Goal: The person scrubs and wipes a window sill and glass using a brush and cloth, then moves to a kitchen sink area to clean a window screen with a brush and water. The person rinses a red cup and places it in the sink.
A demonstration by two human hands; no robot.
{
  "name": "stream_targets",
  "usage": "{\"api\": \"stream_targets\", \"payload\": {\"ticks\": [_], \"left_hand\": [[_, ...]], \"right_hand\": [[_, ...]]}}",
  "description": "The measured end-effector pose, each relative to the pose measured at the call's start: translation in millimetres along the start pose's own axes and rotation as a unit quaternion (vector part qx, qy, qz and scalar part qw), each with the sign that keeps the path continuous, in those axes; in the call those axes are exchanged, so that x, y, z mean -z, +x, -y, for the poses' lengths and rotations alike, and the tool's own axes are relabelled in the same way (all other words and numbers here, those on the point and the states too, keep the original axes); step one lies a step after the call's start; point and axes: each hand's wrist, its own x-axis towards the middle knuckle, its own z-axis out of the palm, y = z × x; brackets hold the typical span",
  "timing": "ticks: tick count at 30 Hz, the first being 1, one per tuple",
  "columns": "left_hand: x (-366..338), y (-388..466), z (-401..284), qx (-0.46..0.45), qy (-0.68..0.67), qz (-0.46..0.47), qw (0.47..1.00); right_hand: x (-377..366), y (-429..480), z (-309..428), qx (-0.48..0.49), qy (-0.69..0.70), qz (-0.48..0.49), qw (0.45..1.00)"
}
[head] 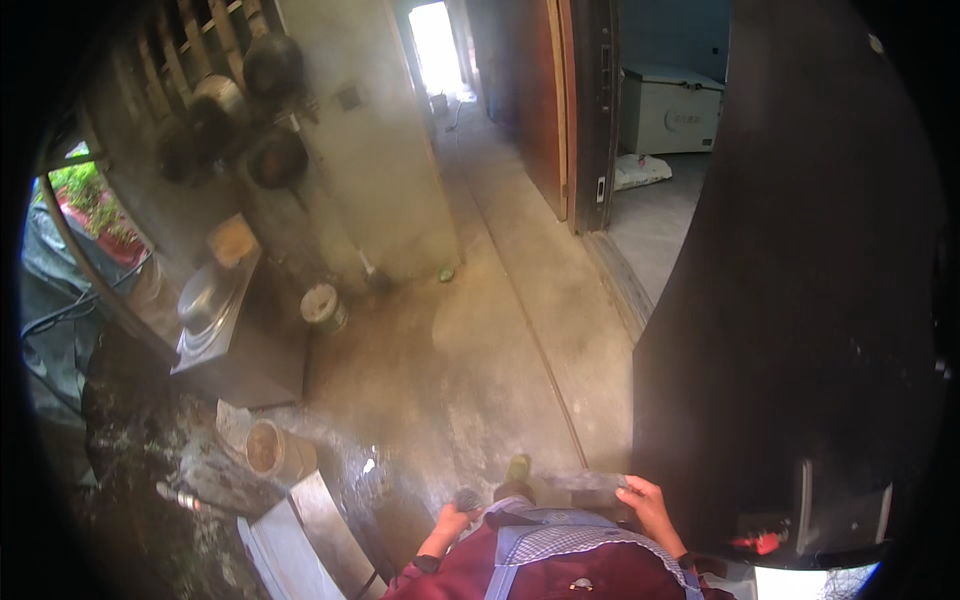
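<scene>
My left hand (452, 521), at the bottom centre, is closed around a small dark grey rounded thing (466, 500), perhaps a scouring pad; its exact kind is unclear. My right hand (646, 504), further right, grips the end of a flat, blurred grey piece (585, 481) that reaches leftward in front of me. What that piece is cannot be told. Between the hands are my checked apron (562, 546) and one green shoe (518, 469) on the concrete floor.
A dark door (780, 300) stands at the right. Leftward are a metal-topped stove unit (262, 360), a bucket (281, 452), a white pail (324, 308) and a metal-edged box (330, 525). Pans (277, 157) hang on the wall. The floor at left looks wet.
</scene>
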Motion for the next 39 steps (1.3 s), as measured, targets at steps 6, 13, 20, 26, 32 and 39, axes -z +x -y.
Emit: {"api": "stream_targets", "payload": {"ticks": [6,13,20,26,32,39], "left_hand": [[34,141,-143,-0.152,0.06,0.032,0.986],[6,269,-273,-0.237,0.267,0.076,0.931],[-77,333,-337,-0.233,0.045,0.238,0.942],[-79,426,-387,-0.243,0.098,0.175,0.949],[-76,485,-464,-0.065,0.201,0.082,0.974],[-141,548,-548,-0.063,0.08,0.09,0.991]], "right_hand": [[-50,78,92,0.005,-0.015,-0.031,0.999],[-45,157,111,0.029,-0.025,-0.106,0.994],[-42,263,163,0.011,0.047,-0.099,0.994],[-8,420,186,-0.019,0.077,-0.031,0.996],[51,566,243,0.015,0.122,-0.051,0.991],[105,652,287,0.036,0.091,-0.105,0.99]]}}
